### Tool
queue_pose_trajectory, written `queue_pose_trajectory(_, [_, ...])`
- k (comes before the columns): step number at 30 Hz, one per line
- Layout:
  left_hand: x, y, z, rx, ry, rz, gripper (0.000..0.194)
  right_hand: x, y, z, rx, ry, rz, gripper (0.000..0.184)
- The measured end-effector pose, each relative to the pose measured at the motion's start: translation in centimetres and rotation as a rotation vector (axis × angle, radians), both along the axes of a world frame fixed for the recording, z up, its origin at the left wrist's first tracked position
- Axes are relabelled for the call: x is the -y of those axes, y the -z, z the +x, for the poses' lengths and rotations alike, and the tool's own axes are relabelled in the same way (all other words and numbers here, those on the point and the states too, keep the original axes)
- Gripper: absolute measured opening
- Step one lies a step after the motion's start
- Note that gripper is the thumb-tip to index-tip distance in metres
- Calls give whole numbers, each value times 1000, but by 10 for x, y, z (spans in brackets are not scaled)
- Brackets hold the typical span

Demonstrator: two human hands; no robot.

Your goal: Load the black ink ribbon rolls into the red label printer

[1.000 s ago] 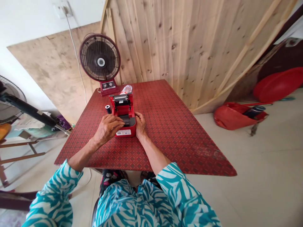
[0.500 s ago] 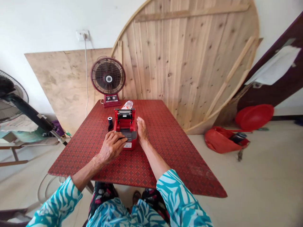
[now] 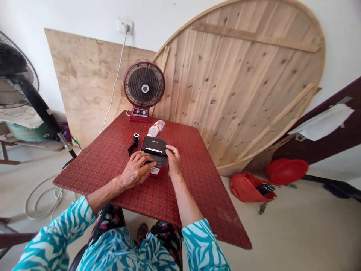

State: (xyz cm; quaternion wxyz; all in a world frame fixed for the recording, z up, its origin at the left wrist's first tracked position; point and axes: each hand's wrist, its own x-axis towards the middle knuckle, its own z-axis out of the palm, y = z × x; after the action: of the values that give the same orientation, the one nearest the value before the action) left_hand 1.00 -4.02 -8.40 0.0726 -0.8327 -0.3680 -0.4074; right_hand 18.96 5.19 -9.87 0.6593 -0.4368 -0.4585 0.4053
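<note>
— Where is the item being handled?
— A compact red thermal receipt printer [image 3: 162,171] is set near the middle of a red diamond-patterned tabletop [image 3: 98,171], where it can be reached by both arms. Its black plastic lid [image 3: 153,146] is closed over the top.

— How are the hands placed?
— The left hand [image 3: 137,169] is laid across the printer's front, its fingers curved and loosely spread. The right hand [image 3: 173,160] is placed at the lid's right side, its fingers bent over the edge. Both are partly open, but whether a firm grip is being taken cannot be told. They appear to be placed so that the lid is steadied from both sides.

— And nearby?
— A small black spool [image 3: 136,138] is stood upright to the printer's left, above a black strip [image 3: 132,148]. A clear plastic water bottle [image 3: 156,128] is left just behind, seemingly kept clear of the hands.

— What differs from the earlier frame?
— There, the printer's red interior is exposed and the right hand's fingers are held straighter. Here, the interior is covered by the lid, and the fingers are curled onto it.
</note>
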Motion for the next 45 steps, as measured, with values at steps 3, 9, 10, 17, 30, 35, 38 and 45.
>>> queue_pose_trajectory(3, [-3,-5,-6,109,49,-123,25,4,5,-6,-152,-59,-123,37])
queue_pose_trajectory(9, [-49,-13,-16,890,-79,-644,44,3,3,-10,-251,-82,-166,44])
queue_pose_trajectory(10, [-58,-12,-16,962,-66,-733,49,3,4,-10,-251,-82,-164,45])
queue_pose_trajectory(17, [-77,0,-8,1208,37,-997,65,7,6,-9,-224,-73,-130,43])
queue_pose_trajectory(30, [-59,12,1,1297,177,-953,67,10,13,-12,-257,-31,-157,47])
queue_pose_trajectory(35, [-61,19,-8,1307,253,-969,65,15,23,-18,-250,21,-112,43])
queue_pose_trajectory(38, [-63,18,-11,1289,286,-961,65,17,33,-20,-271,22,-117,41])
queue_pose_trajectory(45, [-62,15,-15,1303,352,-1008,72,18,39,-20,-308,57,-163,38])
